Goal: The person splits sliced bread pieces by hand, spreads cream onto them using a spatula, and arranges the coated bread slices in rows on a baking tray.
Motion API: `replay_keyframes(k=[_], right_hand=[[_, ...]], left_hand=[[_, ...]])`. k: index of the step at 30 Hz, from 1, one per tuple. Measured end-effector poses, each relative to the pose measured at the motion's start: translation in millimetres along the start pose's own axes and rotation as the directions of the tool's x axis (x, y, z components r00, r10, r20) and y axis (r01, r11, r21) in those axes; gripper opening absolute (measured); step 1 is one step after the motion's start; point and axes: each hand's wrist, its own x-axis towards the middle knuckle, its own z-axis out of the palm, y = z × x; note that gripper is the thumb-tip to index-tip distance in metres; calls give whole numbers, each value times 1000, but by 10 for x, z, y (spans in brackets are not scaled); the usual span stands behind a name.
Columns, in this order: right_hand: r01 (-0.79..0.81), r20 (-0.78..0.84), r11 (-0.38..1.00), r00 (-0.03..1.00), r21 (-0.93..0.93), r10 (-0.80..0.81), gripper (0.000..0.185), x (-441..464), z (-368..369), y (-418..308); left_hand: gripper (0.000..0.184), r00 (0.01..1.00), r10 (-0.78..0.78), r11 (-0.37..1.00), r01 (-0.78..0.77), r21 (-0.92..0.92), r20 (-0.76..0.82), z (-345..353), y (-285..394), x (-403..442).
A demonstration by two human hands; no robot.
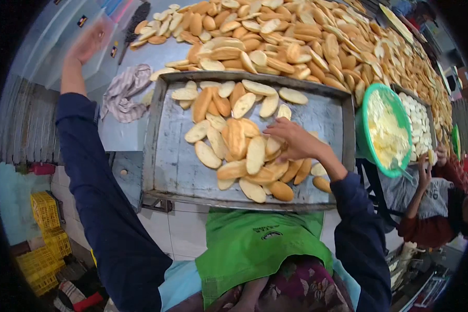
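Note:
A metal tray point(179, 189) lies before me with a loose heap of halved bread pieces point(256, 155), some cut side up, others crust up. Over the right part of that heap is my right hand point(291, 138), its fingers spread and bent down onto the bread; whether they grip a piece is hidden. My left hand point(90, 42) is raised at the upper left, away from the tray, near clear plastic boxes point(62, 31). It is blurred, and its fingers cannot be made out well. A crumpled striped cloth point(126, 93) lies between that arm and the tray.
A large bread pile point(307, 39) covers the table behind the tray. To the right stand a green basin point(367, 130) of pale cream with a utensil and a tray of white pieces point(417, 122). A co-worker point(439, 208) works there. Yellow crates point(46, 208) stand lower left.

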Motion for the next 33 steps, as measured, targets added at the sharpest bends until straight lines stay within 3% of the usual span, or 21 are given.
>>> replay_keyframes(k=[1,2,4,5,6,7,8,10,11,12,14,17,20,22,25,27,29,30,31,32,33], right_hand=[[62,-43,990,997,128,-57,62,-221,-49,-105],[56,-41,990,998,129,-51,62,-450,-119,-223],[-218,-250,890,908,401,336,62,-904,-222,-420],[-219,-258,888,904,405,341,62,-1169,-140,-419],[-416,-338,868,803,273,491,62,-1437,10,-372],[-605,-434,782,670,151,602,63,-1644,164,-346],[-608,-439,778,663,158,607,63,-1774,335,-360],[-750,-192,612,581,252,791,60,-1873,621,-444],[-755,-218,633,597,174,772,58,-1817,696,-574],[-756,-243,648,614,93,751,57,-1717,755,-705],[-611,-177,762,743,216,646,55,-1562,778,-806],[-378,-89,821,886,427,455,48,-1434,534,-946],[-204,-20,773,963,601,269,39,-1545,19,-1017],[-184,-461,914,817,362,347,34,-1825,-267,-919],[-507,-795,860,500,51,342,31,-2277,-902,-734],[-794,-861,551,448,-259,241,28,-2539,-1257,-517],[-877,-796,236,480,-420,368,19,-2772,-1414,-278],[-877,-797,231,480,-422,366,19,-2783,-1482,-196],[-897,-680,194,429,-397,595,15,-2776,-1554,-111],[-912,-518,150,345,-381,783,11,-2773,-1609,-38],[-912,-518,147,343,-383,784,11,-2785,-1596,38]], left_hand=[[40,980,152,935,-184,-302,-126,701,345,-305],[37,960,279,897,-253,-362,19,675,567,-236],[33,897,411,850,-312,-425,163,801,775,-201],[31,848,505,853,-462,-244,159,1759,817,-692],[30,785,594,802,-594,-56,178,2299,876,-904],[33,710,670,702,-701,128,214,2935,913,-1231],[37,630,729,559,-773,299,267,3063,949,-1297],[27,654,635,362,-722,589,411,3276,526,-1074],[30,724,442,556,-684,471,530,3894,384,-1323],[50,682,382,522,-716,463,624,4290,107,-1445],[55,542,174,384,-806,450,823,4793,-495,-1444],[60,587,-250,239,-733,636,770,5243,-1124,-1765],[53,643,-217,175,-714,678,734,5378,-1529,-1940],[46,666,134,23,-742,670,734,5401,-1664,-2009],[43,637,204,36,-764,644,744,5445,-1618,-2016],[44,627,192,53,-775,630,755,5440,-1588,-1959],[47,624,276,172,-780,601,731,5437,-1558,-1953],[49,631,349,289,-776,561,693,5427,-1535,-1973],[56,652,350,443,-748,495,672,5403,-1424,-2001],[56,650,356,443,-750,492,672,5382,-1298,-2060],[55,732,338,583,-656,479,591,5356,-1127,-2172]])
